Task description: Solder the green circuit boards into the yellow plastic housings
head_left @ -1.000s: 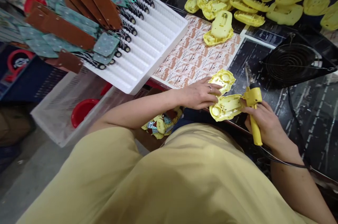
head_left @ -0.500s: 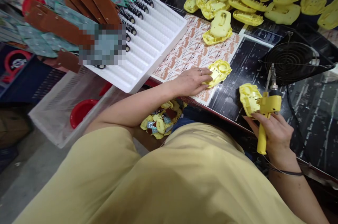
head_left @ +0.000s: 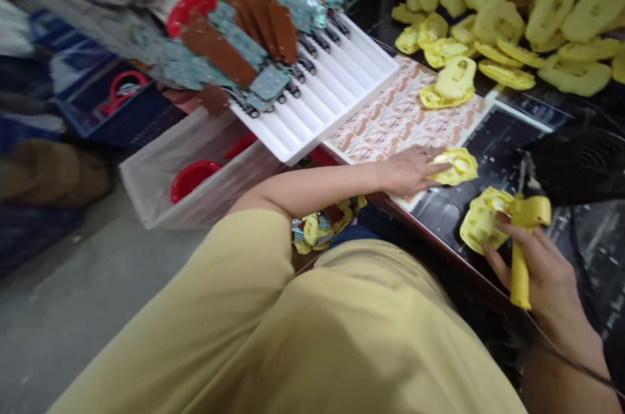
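My left hand (head_left: 410, 170) lies with fingers stretched out on a yellow plastic shell (head_left: 456, 165) near the table's front edge, on a printed sheet (head_left: 390, 118). My right hand (head_left: 534, 264) is closed round the yellow handle of a soldering iron (head_left: 522, 238), whose tip points up and away. The same hand's fingers also pinch a second yellow shell (head_left: 481, 222), held against the iron just above the dark table top. The picture is smeared by head motion.
A white foam tray (head_left: 332, 98) with brown and green circuit boards (head_left: 254, 43) overhangs the table's left side. A heap of yellow shells (head_left: 517, 4) fills the far right. A black fan (head_left: 581, 163) sits at right. A clear bin (head_left: 195, 166) with a red bowl stands on the floor.
The view has swung left and blurred. My right hand, with iron and shell, has kept apart from the left hand, which stays on the other shell.
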Action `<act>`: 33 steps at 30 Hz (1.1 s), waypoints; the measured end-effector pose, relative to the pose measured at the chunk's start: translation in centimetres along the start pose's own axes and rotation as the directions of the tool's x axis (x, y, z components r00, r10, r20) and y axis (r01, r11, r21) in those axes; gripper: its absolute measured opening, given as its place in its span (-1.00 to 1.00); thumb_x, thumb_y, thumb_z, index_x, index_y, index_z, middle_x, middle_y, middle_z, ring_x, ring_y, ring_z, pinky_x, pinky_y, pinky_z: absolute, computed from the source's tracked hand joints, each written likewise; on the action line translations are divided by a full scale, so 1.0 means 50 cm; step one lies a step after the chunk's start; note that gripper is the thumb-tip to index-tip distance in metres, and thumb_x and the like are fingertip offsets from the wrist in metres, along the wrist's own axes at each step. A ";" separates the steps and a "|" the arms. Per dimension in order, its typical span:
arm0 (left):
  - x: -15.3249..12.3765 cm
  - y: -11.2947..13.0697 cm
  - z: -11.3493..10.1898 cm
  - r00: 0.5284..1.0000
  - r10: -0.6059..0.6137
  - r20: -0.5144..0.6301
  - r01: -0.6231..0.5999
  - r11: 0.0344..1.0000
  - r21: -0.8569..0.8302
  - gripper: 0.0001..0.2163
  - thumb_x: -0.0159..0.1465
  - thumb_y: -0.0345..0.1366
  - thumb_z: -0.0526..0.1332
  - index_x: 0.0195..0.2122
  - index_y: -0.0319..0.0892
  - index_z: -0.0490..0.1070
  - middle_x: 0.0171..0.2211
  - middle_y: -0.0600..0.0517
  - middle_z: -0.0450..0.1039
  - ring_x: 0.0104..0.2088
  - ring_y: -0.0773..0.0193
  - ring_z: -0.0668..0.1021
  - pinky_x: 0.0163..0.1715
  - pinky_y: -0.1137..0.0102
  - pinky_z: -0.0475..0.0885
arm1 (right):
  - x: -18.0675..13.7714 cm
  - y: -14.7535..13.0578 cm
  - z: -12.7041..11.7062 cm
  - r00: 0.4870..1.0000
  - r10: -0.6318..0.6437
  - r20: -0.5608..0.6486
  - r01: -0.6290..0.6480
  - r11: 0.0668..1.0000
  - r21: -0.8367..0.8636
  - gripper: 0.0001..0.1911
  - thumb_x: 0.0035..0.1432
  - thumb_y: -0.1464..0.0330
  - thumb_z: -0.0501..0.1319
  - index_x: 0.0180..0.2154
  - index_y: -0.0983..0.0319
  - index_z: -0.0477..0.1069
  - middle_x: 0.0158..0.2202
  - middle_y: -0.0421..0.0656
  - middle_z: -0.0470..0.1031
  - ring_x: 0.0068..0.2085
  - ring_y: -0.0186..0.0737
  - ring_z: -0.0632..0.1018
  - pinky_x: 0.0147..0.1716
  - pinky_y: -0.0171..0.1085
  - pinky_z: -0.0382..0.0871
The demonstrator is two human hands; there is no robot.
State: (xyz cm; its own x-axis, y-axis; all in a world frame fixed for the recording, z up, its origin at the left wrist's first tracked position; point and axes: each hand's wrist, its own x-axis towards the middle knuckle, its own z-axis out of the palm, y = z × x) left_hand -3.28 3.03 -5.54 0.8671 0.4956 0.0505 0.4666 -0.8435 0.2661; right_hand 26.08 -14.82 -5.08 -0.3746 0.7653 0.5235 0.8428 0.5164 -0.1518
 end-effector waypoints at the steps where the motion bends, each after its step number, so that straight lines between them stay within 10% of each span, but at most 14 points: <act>1: 0.010 0.009 -0.005 0.999 0.005 0.043 -0.006 1.000 0.010 -0.46 0.64 -0.16 0.08 0.53 -0.34 0.36 0.58 -0.48 0.19 0.55 -0.23 0.40 0.54 -0.06 0.31 | -0.001 -0.007 0.001 1.000 0.008 -0.006 -0.008 1.000 0.005 -0.66 0.51 0.15 0.32 0.16 0.17 0.52 -0.16 -0.12 0.69 -0.27 -0.12 0.69 -0.26 -0.20 0.58; 9: 0.031 0.057 -0.067 0.976 0.060 0.211 -0.078 0.994 0.075 -0.47 0.64 -0.19 0.04 0.55 -0.27 0.37 0.59 -0.39 0.21 0.46 -0.19 0.51 0.44 -0.02 0.40 | -0.018 -0.080 -0.008 0.998 -0.011 0.061 0.008 0.998 0.056 -0.34 0.49 0.26 0.27 0.53 0.02 0.28 -0.01 -0.06 0.73 -0.15 0.09 0.78 -0.27 -0.04 0.69; 15: 0.030 0.072 -0.072 0.962 0.099 0.253 -0.115 0.992 0.050 -0.47 0.66 -0.18 0.02 0.57 -0.24 0.34 0.61 -0.33 0.19 0.51 -0.10 0.46 0.45 0.03 0.40 | 0.007 -0.093 0.003 0.998 -0.049 0.027 0.050 0.998 -0.038 -0.11 0.45 0.26 0.26 0.62 -0.25 -0.05 -0.43 -0.21 0.57 -0.47 0.09 0.64 -0.59 -0.04 0.47; 21: -0.028 -0.043 -0.119 0.992 -0.122 -0.036 0.125 0.987 0.097 -0.65 0.58 -0.33 0.14 0.25 -0.28 0.62 0.21 -0.27 0.64 0.20 -0.08 0.64 0.18 0.07 0.54 | 0.055 -0.092 0.021 0.998 -0.051 -0.049 0.048 0.997 -0.063 -0.14 0.48 0.31 0.20 0.62 -0.29 -0.07 -0.53 -0.23 0.48 -0.52 0.11 0.59 -0.60 -0.01 0.45; 25: -0.140 -0.213 -0.221 0.783 -0.528 -0.329 0.611 0.752 0.248 -0.71 0.53 -0.45 0.14 -0.14 -0.11 0.69 -0.07 -0.09 0.68 0.12 -0.02 0.54 0.20 -0.08 0.43 | 0.029 -0.067 0.038 0.994 0.026 -0.104 -0.034 0.996 -0.078 -0.16 0.46 0.24 0.27 0.59 -0.39 0.01 -0.36 -0.17 0.67 -0.50 0.11 0.62 -0.52 0.05 0.53; 29: -0.232 -0.346 -0.311 0.484 -0.644 -0.592 0.862 0.465 0.200 -0.54 0.48 -0.24 0.36 0.39 -0.09 0.47 0.49 0.09 0.39 0.46 0.02 0.18 0.58 -0.16 0.01 | 0.016 -0.047 0.052 0.980 0.039 -0.195 -0.068 0.987 -0.146 -0.09 0.41 0.22 0.41 0.58 -0.40 0.04 -0.16 -0.18 0.77 -0.47 0.09 0.64 -0.52 0.05 0.52; 33: -0.256 -0.386 -0.345 0.466 -0.661 -0.589 0.857 0.502 0.115 -0.27 0.25 0.16 0.46 0.41 0.05 0.45 0.49 0.23 0.38 0.57 0.07 -0.08 0.67 -0.13 -0.36 | 0.038 -0.052 0.044 0.972 -0.083 -0.218 0.041 0.980 -0.194 -0.08 0.42 0.32 0.44 0.60 -0.21 0.09 -0.13 -0.15 0.78 -0.40 0.02 0.70 -0.49 -0.07 0.53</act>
State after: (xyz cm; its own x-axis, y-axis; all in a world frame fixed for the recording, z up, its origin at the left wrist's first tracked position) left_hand -26.41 16.54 5.27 -0.0070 0.9101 0.4143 0.9975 -0.0226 0.0664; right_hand 22.33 -13.85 -5.54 -0.3502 0.6170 0.7047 0.8859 0.4626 0.0352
